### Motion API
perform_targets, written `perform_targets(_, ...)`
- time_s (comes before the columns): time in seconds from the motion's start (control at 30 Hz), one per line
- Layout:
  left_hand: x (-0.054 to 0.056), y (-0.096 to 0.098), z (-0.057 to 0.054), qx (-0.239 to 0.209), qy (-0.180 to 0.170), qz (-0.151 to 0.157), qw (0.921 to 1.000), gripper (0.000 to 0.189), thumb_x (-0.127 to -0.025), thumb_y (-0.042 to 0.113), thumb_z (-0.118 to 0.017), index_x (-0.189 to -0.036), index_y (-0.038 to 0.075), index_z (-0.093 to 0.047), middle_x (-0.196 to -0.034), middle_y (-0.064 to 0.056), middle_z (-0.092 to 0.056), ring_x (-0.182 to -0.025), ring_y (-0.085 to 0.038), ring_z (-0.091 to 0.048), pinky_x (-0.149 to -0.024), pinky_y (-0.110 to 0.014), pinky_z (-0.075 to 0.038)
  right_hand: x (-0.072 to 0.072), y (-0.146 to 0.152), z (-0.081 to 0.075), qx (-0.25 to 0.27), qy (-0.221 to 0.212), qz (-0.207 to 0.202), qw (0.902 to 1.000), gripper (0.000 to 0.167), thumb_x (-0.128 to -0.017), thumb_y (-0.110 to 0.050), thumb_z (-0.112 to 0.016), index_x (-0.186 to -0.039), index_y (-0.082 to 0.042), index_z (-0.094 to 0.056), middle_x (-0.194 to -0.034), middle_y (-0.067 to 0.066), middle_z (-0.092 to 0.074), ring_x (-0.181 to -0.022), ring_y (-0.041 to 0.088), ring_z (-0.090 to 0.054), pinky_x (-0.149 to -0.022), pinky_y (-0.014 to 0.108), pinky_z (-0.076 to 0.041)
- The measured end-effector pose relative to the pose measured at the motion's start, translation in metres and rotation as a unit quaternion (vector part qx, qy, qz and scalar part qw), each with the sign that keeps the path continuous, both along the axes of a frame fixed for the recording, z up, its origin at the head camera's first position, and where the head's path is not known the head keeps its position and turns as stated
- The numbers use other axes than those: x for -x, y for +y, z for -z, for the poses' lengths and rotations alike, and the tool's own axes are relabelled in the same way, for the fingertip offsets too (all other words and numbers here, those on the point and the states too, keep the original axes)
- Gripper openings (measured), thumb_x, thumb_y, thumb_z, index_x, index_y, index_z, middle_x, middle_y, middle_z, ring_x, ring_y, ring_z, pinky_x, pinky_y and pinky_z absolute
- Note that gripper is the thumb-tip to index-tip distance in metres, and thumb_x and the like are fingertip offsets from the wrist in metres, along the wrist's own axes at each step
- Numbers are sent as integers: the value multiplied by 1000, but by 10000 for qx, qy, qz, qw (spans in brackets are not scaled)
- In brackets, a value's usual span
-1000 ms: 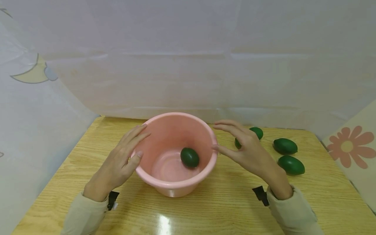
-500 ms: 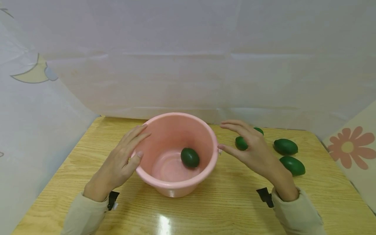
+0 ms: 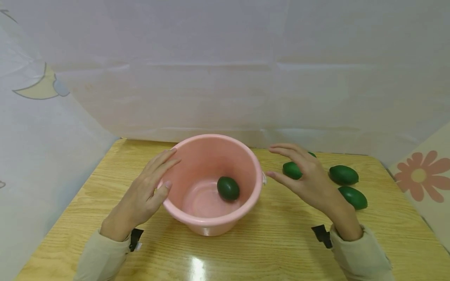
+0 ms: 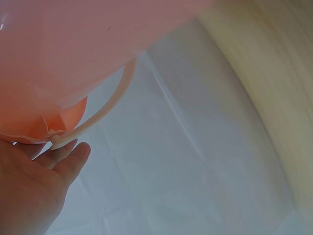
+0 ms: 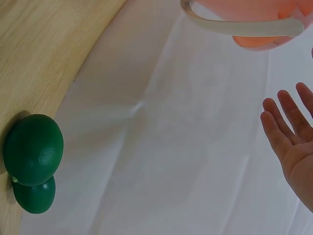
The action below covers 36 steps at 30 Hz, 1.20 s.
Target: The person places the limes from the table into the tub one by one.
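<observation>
A pink bucket [image 3: 207, 221] stands upright on the table, with one dark green lime [image 3: 228, 189] lying on its bottom. My left hand [image 3: 142, 193] rests on the bucket's left rim, fingers and thumb reaching over the edge. In the left wrist view, that hand's fingers [image 4: 73, 161] lie close to the end of the pale bail handle [image 4: 105, 107]. To the right of the bucket, my right hand [image 3: 309, 181] hovers apart from the rim, holding nothing, fingers spread from the thumb. Partly behind it lies another lime [image 3: 292, 170].
Two more limes, an upper one [image 3: 343, 175] and a lower one [image 3: 353, 197], lie to the right on the wooden table [image 3: 267, 249]. A further lime peeks out behind my right fingers. A pale sheet [image 3: 225, 97] hangs along the table's back edge.
My right hand has drawn away from the bucket's right rim toward the right, baring the white handle joint. My left hand, the bucket and the lime inside stay nearly as they were.
</observation>
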<state>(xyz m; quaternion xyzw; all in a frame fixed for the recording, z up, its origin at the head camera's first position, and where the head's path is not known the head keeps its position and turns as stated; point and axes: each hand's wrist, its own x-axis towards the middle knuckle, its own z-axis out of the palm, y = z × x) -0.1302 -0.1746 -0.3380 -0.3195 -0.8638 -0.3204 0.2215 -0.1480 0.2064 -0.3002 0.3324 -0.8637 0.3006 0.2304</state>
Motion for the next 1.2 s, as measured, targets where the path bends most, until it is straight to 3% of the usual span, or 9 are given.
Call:
perform_targets(0.73,-1,0,1,117,-160,-156,9997,60,-92,14,-47,-151,9,-41,-159,-8,-38,-147,-32,-33,-123,-41,-25,3,14,17,-85,-213,299,9993,61,-76,-8,-83,-133,-13,-62,-136,6,-60,-127,26,-55,-102,8,-35)
perform_targets(1.03,0,0,1,128,-179,-205,9995,61,-91,14,-48,-151,8,-41,-158,-9,-39,-145,-35,-35,-123,-37,-24,4,18,21,-292,-294,402,9983,60,-77,-12,-83,-134,-12,-61,-137,6,-59,-127,24,-54,-100,24,-44)
perform_targets(1.2,-1,0,0,163,-208,-215,9994,61,-91,14,-49,-152,9,-41,-158,-8,-39,-147,-32,-33,-122,-44,-27,5,19,23,-196,-260,360,9988,60,-76,-9,-83,-133,-12,-62,-135,7,-60,-126,24,-55,-100,16,-42)
